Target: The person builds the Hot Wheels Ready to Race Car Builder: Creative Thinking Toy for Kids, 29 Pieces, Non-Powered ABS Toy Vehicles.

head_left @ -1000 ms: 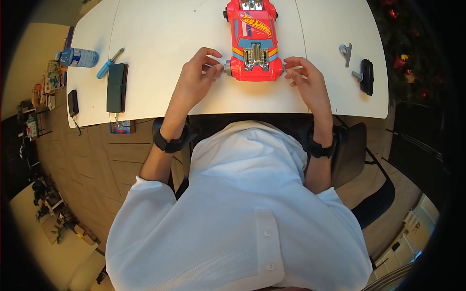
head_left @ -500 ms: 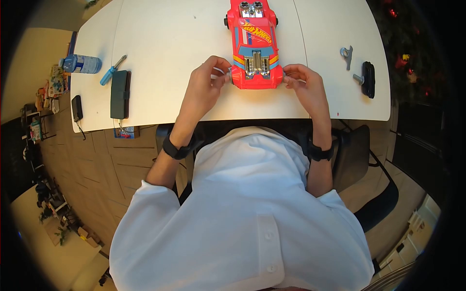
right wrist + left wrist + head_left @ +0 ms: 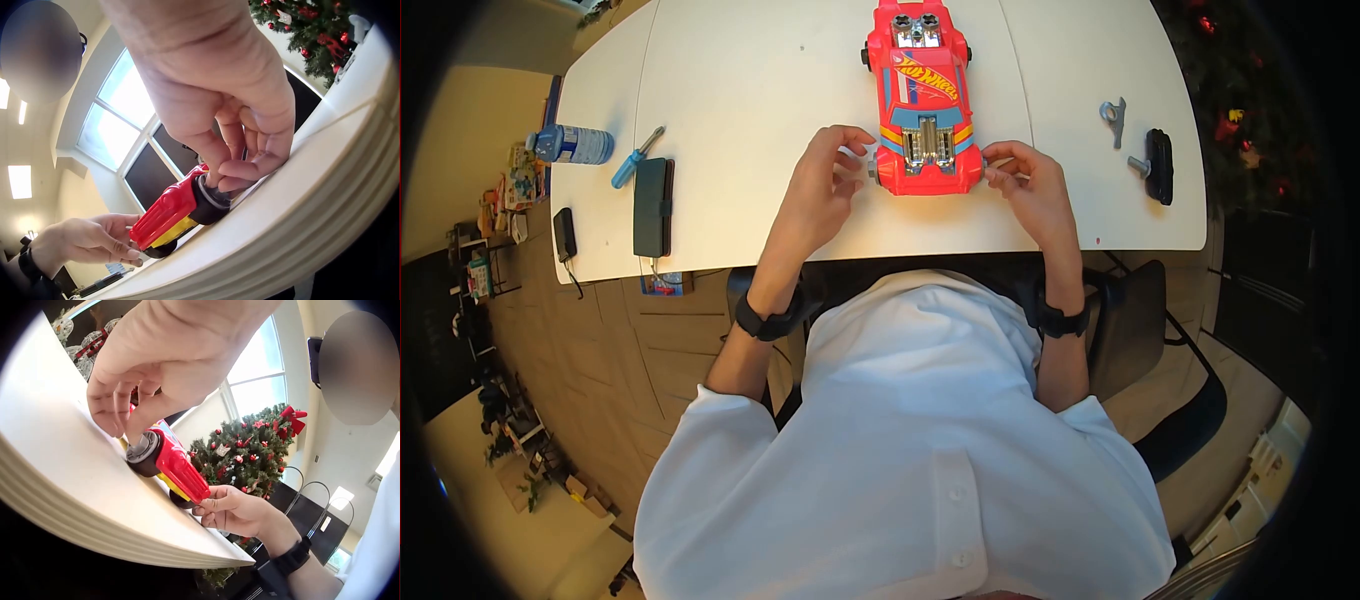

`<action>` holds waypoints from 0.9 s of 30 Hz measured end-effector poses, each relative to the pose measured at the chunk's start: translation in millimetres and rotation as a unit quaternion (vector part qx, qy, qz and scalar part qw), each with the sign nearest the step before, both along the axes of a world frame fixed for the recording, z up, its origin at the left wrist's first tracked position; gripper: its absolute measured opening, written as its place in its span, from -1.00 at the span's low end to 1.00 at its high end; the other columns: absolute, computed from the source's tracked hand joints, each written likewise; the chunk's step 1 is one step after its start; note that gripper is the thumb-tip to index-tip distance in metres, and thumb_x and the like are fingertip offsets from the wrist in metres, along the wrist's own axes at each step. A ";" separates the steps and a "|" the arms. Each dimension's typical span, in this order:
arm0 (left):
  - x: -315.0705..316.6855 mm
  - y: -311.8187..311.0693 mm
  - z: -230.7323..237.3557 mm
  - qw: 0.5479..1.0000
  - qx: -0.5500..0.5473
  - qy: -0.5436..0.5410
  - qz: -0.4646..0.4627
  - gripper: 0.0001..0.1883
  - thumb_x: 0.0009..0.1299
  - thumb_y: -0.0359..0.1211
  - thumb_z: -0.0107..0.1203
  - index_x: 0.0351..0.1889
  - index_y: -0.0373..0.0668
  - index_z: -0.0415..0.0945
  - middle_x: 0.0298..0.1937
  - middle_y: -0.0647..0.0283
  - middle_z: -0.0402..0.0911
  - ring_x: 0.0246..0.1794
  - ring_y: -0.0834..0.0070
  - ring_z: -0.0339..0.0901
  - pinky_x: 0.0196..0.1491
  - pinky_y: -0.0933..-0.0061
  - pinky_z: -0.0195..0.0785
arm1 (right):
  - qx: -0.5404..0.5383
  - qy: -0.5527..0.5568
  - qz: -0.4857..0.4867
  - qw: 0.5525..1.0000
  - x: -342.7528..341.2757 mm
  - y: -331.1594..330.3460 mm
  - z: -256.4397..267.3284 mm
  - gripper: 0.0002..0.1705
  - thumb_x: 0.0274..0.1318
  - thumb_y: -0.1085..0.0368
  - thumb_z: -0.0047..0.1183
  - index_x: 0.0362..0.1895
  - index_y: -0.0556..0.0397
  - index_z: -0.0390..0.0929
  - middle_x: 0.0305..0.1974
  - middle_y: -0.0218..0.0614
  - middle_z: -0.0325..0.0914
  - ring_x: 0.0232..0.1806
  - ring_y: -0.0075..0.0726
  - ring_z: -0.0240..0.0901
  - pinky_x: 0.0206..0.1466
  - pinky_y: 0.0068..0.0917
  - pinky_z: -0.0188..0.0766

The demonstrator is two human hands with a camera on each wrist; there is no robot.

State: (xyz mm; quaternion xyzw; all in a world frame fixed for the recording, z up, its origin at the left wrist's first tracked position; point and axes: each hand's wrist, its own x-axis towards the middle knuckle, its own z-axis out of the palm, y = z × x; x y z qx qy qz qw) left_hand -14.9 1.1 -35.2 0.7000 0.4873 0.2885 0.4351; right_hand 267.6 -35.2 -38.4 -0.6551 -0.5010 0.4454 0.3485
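Note:
The red toy car [image 3: 925, 120] stands on the white table, its end with chrome pipes towards the person. The left hand [image 3: 815, 190] is at the near left wheel; in the left wrist view its thumb and fingers pinch the grey hub [image 3: 142, 447]. At the opposite near wheel is the right hand [image 3: 1040, 195], whose thumb and fingertips pinch the grey centre of the black wheel [image 3: 209, 209] in the right wrist view. The tips partly cover both hubs.
Left on the table [image 3: 730, 140] are a bottle [image 3: 580, 144], a blue-handled screwdriver [image 3: 628, 168], a dark phone case [image 3: 653, 207] and a small black device [image 3: 564, 233]. A grey wrench-like piece [image 3: 1113, 122] and a black object with a bolt [image 3: 1160, 166] lie right.
The car has come slightly nearer the table's front edge, with both hands staying at its near wheels. The whole head view has also shifted a little.

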 end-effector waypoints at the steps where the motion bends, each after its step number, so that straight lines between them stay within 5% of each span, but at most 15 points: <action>1: 0.0 0.0 2.6 1.000 -0.017 -0.004 0.005 -0.69 0.52 -0.62 0.01 0.18 -0.21 0.47 -0.11 0.27 0.64 -0.18 0.57 0.59 -0.11 0.47 0.51 | 0.003 0.010 0.002 1.000 0.0 -0.5 -1.1 -0.75 0.21 0.56 0.20 -0.02 0.20 0.69 -0.30 -0.29 0.71 -0.31 -0.51 0.57 -0.16 -0.48 0.51; 4: 4.1 2.5 13.3 0.988 -0.148 0.010 0.033 -0.61 0.42 -0.69 0.09 0.18 -0.20 0.48 -0.02 0.27 0.61 -0.08 0.57 0.57 -0.08 0.46 0.50 | 0.002 -0.010 0.008 1.000 -2.0 -0.9 3.1 -0.75 0.20 0.56 0.19 -0.02 0.21 0.68 -0.30 -0.29 0.71 -0.31 -0.50 0.59 -0.16 -0.48 0.53; 8: 4.2 1.3 6.6 0.991 -0.134 -0.001 0.016 -0.59 0.41 -0.69 0.09 0.20 -0.19 0.48 0.02 0.27 0.59 -0.06 0.58 0.57 -0.04 0.47 0.51 | -0.003 -0.021 0.002 1.000 -4.3 -0.6 3.8 -0.75 0.19 0.58 0.19 -0.03 0.21 0.68 -0.29 -0.28 0.71 -0.31 -0.49 0.60 -0.17 -0.48 0.54; 10: 3.9 0.6 3.7 0.999 -0.021 -0.040 -0.005 -0.65 0.51 -0.63 0.04 0.22 -0.18 0.48 -0.04 0.26 0.62 -0.13 0.58 0.60 -0.04 0.49 0.52 | -0.004 0.003 0.011 1.000 -1.7 -0.5 -0.6 -0.76 0.24 0.48 0.25 0.00 0.13 0.68 -0.25 -0.43 0.69 -0.28 -0.56 0.55 -0.18 -0.51 0.46; 14: -0.8 3.0 1.3 0.999 -0.029 -0.024 0.027 -0.68 0.54 -0.62 0.03 0.22 -0.22 0.48 -0.08 0.24 0.63 -0.17 0.56 0.61 -0.03 0.49 0.54 | 0.010 0.001 0.015 1.000 -0.9 -0.7 -0.1 -0.76 0.19 0.51 0.27 -0.03 0.17 0.68 -0.23 -0.33 0.71 -0.31 -0.51 0.59 -0.18 -0.46 0.53; 16: -3.4 8.1 2.2 0.986 -0.150 -0.058 0.041 -0.67 0.51 -0.64 0.06 0.22 -0.28 0.47 -0.07 0.20 0.63 -0.13 0.54 0.61 -0.02 0.47 0.55 | 0.011 -0.005 0.007 1.000 -1.3 -0.2 3.9 -0.76 0.18 0.51 0.27 -0.04 0.18 0.69 -0.26 -0.32 0.71 -0.32 -0.50 0.59 -0.19 -0.47 0.53; 19: 0.9 10.2 -4.4 0.983 -0.172 -0.068 0.007 -0.70 0.51 -0.64 0.09 0.17 -0.31 0.44 -0.07 0.19 0.63 -0.13 0.53 0.61 -0.03 0.46 0.55 | 0.020 -0.016 0.002 1.000 -4.4 -2.5 6.1 -0.77 0.16 0.52 0.28 -0.06 0.20 0.69 -0.33 -0.31 0.70 -0.34 -0.50 0.59 -0.21 -0.48 0.52; 27: 1.9 7.2 -4.4 0.994 -0.098 -0.048 -0.028 -0.72 0.50 -0.67 0.06 0.12 -0.28 0.38 -0.10 0.21 0.63 -0.14 0.54 0.58 -0.06 0.48 0.46 | -0.004 -0.018 -0.004 1.000 -1.4 0.4 10.5 -0.80 0.14 0.54 0.19 -0.13 0.28 0.71 -0.31 -0.07 0.75 -0.32 -0.24 0.69 -0.12 -0.40 0.57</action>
